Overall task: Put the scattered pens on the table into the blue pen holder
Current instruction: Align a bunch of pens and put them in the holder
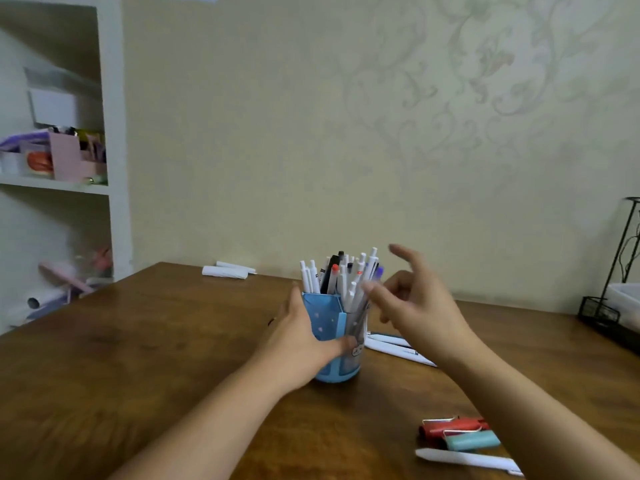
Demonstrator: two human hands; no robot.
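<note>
The blue pen holder (329, 320) stands upright mid-table, packed with several pens (341, 271), mostly white. My left hand (301, 341) wraps around the holder's left side, thumb across its front. My right hand (415, 306) hovers just right of the pen tops, fingers spread, holding nothing. Two or three white pens (398, 348) lie on the table right of the holder, partly behind my right forearm. Another white pen (464, 459) lies near the front edge.
Red and teal binder clips (457, 433) sit by the near white pen. Rolled white papers (227, 270) lie at the table's back edge. A black wire rack (609, 306) stands at the far right. A white shelf unit (114, 168) stands left of the wooden table (138, 341).
</note>
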